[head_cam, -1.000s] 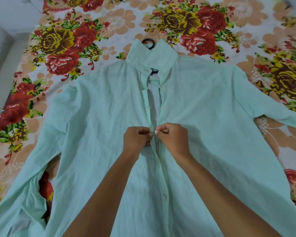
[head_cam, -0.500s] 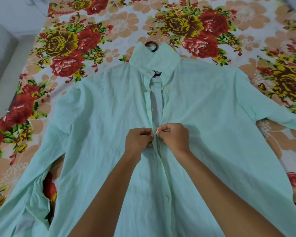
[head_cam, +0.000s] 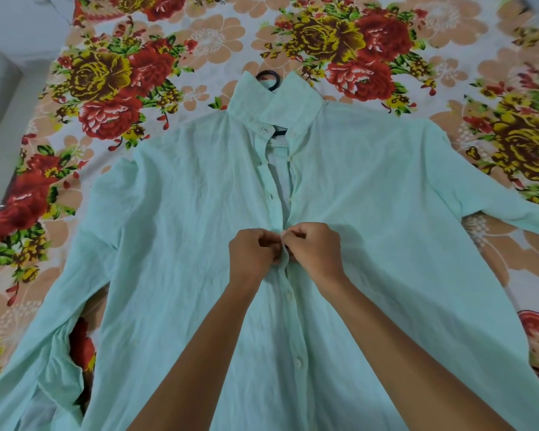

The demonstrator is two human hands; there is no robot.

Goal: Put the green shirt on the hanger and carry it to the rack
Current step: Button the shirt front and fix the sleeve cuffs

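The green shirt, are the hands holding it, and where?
Yes. Both the left hand and right hand pinch the green shirt with their fingers at the front button strip, about mid-chest, one on each edge of the opening.

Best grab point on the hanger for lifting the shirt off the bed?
The black hook, from the far side above the collar. It is the only hanger part clear of the green shirt; the rest lies inside the fabric.

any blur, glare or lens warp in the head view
Head view: soft, even light, no glare; green shirt and both hands, left hand and right hand, fairly sharp; floral bedsheet smears toward the top corners; wide-angle bowing splays the sleeves outward.
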